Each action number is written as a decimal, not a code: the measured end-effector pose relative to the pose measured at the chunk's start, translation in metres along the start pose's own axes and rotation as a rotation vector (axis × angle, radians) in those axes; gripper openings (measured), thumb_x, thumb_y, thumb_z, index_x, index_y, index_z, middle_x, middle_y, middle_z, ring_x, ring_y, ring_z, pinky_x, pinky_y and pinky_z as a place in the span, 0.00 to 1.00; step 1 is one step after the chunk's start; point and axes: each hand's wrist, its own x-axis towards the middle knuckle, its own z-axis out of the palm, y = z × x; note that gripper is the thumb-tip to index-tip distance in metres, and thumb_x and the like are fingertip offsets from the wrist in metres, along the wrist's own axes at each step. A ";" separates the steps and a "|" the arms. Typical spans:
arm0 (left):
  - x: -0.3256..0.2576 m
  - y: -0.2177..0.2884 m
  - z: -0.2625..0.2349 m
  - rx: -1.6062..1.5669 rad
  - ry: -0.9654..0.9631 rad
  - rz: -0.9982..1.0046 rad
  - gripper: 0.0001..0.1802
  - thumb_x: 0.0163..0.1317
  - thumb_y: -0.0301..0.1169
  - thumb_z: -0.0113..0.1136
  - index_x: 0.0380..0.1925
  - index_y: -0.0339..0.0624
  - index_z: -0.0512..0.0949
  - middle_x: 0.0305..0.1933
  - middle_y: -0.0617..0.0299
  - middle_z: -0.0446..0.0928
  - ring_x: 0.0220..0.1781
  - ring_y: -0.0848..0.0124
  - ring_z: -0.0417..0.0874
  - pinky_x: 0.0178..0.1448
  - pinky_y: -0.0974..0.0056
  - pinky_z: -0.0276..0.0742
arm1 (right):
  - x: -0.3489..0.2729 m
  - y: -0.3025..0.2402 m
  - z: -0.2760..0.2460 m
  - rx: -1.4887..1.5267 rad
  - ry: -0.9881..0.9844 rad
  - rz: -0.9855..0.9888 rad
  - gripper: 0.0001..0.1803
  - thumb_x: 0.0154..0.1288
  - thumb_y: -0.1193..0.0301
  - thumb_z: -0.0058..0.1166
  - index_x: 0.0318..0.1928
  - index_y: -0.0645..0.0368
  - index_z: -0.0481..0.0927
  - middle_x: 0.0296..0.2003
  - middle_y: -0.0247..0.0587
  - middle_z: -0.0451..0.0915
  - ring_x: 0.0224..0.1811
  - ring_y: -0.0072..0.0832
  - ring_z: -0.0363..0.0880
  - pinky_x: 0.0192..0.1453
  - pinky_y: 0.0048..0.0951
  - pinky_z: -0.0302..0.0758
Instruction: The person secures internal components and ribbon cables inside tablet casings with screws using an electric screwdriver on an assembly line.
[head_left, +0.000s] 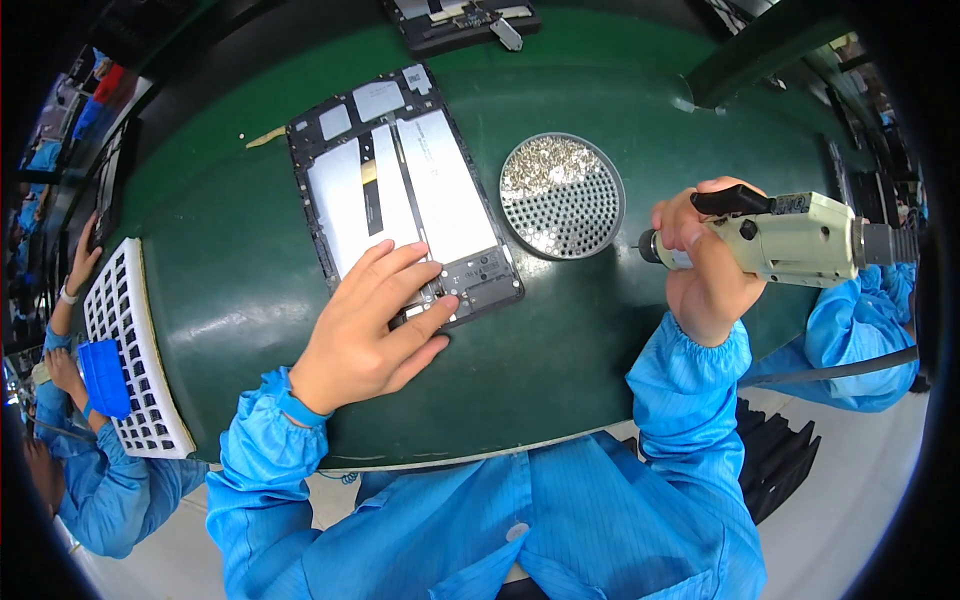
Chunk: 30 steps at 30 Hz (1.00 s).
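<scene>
Our open left hand (375,335) touches a flat black-and-silver tablet (450,170), likely fragile, best edge-held; our right hand (718,265) grips a cream barrel-shaped screwdriver (810,240).

Electronics workshop, opened tablet (405,190), power screwdriver (812,240), blue-sleeved co-workers (130,505)

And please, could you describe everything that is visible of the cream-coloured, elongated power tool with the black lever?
The cream-coloured, elongated power tool looks like hard plastic. A black lever runs along its far side; the left end has a dark collar, the right end a grey ribbed part. It lies roughly sideways across the picture, front end leftward, at the right of the green tabletop. The person's right hand grips it near the front, hiding part of it.
</scene>
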 end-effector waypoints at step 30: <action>0.052 -0.194 -0.037 0.552 0.270 -0.367 0.24 0.45 0.29 0.65 0.44 0.30 0.76 0.48 0.47 0.74 0.53 0.50 0.74 0.56 0.54 0.72 | 0.009 0.009 -0.013 -0.052 0.078 -0.045 0.17 0.48 0.85 0.47 0.43 0.66 0.70 0.26 0.39 0.74 0.26 0.26 0.73 0.35 0.31 0.74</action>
